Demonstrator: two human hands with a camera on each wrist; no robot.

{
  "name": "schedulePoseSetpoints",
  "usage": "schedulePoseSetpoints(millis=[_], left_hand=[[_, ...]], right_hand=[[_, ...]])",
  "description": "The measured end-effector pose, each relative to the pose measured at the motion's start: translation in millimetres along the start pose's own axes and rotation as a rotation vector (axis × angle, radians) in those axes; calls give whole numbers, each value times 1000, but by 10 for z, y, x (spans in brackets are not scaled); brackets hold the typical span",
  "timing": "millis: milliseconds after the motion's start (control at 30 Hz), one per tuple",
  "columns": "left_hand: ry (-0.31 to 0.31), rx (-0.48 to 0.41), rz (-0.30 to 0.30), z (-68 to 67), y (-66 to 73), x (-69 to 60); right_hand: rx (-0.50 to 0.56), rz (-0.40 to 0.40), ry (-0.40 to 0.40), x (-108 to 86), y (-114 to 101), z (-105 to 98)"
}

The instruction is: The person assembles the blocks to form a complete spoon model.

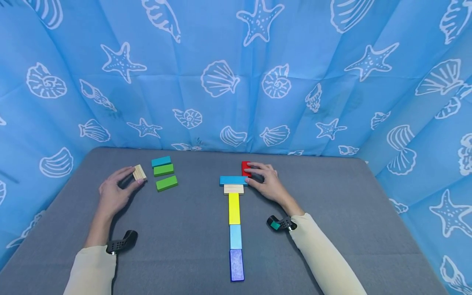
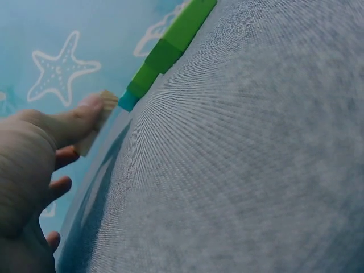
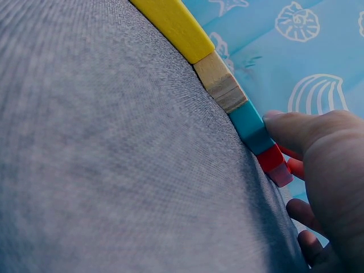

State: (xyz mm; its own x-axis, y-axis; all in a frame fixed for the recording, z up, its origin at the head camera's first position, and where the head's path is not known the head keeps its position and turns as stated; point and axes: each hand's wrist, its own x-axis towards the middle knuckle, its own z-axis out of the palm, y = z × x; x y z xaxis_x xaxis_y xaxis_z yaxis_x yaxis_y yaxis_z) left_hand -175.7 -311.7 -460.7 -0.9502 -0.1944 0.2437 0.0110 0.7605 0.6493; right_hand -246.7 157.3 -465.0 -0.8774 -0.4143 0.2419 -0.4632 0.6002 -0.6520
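Observation:
My left hand (image 1: 115, 194) pinches a plain wooden block (image 1: 139, 172) between thumb and fingers, left of two green blocks (image 1: 166, 183) and a teal block (image 1: 161, 161). With its fingertips on a small red block (image 1: 245, 168), my right hand (image 1: 268, 183) has its thumb at the right end of a blue block (image 1: 233, 180). The red block adjoins the far side of the blue one, near its right end. Below the blue block run a wooden block (image 1: 233, 189), a yellow block (image 1: 234, 209), a light blue block (image 1: 235, 237) and a dark blue block (image 1: 237, 265). Fingers partly cover the red block.
The blocks lie on a grey cloth-covered table (image 1: 191, 241). A blue curtain (image 1: 243, 110) with white shells and starfish hangs behind it and along its sides. Both wrists carry black cameras, the left wrist camera (image 1: 123, 241) and the right wrist camera (image 1: 282, 223).

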Motion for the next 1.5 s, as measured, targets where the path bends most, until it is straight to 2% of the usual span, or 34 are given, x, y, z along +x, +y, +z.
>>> schedulePoseSetpoints(millis=[200,500,767,967,1200,1500], left_hand=[[8,-68,13,8,115,24],[-9,-150,116,78,383,56],[-65,-187,186,188,661,50],[-151,-211,226,339,844,65],[-246,-237,245,606,1045,104],[-307,-223,230,944,1246,164]], right_hand=[[-5,-6,7,0,0,-1],[-17,10,-1,6,-14,2],[-6,-6,1,22,-10,10],[-2,-2,6,30,3,7],[-8,-4,13,23,9,3],[-9,5,1,2,6,-1]])
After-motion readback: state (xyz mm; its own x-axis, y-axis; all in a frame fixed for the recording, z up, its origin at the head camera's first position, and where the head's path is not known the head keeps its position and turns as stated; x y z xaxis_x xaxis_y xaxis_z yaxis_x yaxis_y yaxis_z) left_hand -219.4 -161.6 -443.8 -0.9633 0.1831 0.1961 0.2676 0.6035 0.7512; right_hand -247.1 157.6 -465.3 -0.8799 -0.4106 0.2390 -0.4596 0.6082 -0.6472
